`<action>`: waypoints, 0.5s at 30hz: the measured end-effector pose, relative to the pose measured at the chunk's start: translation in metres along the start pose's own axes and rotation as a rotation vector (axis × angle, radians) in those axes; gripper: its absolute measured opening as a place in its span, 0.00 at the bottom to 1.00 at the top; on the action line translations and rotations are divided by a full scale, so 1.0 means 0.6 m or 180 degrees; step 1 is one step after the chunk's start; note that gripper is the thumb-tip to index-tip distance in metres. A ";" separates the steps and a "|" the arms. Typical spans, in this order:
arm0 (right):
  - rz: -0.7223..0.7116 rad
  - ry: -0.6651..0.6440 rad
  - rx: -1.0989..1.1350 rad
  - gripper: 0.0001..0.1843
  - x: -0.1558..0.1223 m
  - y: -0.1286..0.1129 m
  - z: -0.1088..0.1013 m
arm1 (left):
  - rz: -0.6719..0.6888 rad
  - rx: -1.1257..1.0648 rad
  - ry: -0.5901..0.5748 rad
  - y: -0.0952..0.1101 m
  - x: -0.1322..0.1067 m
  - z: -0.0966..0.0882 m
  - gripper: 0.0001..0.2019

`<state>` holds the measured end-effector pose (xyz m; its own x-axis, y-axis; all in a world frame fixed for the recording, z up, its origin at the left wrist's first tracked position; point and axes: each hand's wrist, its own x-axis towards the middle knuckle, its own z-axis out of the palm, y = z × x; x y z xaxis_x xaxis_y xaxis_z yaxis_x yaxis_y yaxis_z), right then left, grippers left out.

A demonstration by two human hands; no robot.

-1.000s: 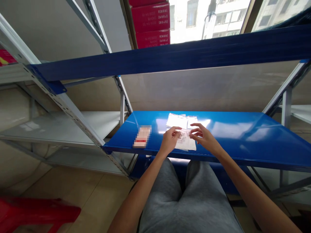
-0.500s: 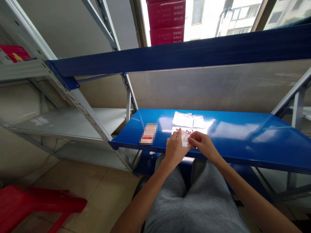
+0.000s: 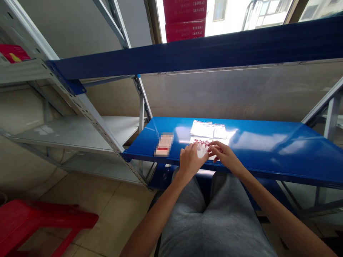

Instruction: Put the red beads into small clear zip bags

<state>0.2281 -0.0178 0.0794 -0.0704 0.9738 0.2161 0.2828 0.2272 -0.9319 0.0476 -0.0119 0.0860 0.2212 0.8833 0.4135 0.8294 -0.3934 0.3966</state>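
Right now your left hand (image 3: 190, 161) and right hand (image 3: 225, 156) sit almost fingertip to fingertip, each pinching an edge of the small clear bag (image 3: 203, 149) of red bits. It lies between them at the blue shelf's (image 3: 268, 142) near lip, equally close to both. Your fingers hide its long axis. Wrists low, forearms converging. Spare bags (image 3: 207, 129) lie at 12 o'clock, just beyond.
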 end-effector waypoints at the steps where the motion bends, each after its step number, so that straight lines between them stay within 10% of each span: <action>1: -0.0048 0.0165 -0.0303 0.17 0.003 0.007 -0.006 | -0.0026 -0.0005 -0.0020 -0.007 0.002 0.000 0.28; 6: -0.0396 0.0426 -0.1895 0.07 0.020 0.053 -0.024 | 0.0127 -0.0075 -0.0149 -0.037 0.010 -0.004 0.28; 15: -0.0210 0.0289 -0.2706 0.10 0.024 0.068 -0.006 | 0.0394 -0.0045 -0.0450 -0.042 0.009 -0.009 0.30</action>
<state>0.2418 0.0053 0.0456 -0.0453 0.9469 0.3184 0.9044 0.1743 -0.3894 0.0250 0.0016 0.0824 0.3918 0.8545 0.3411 0.7843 -0.5040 0.3617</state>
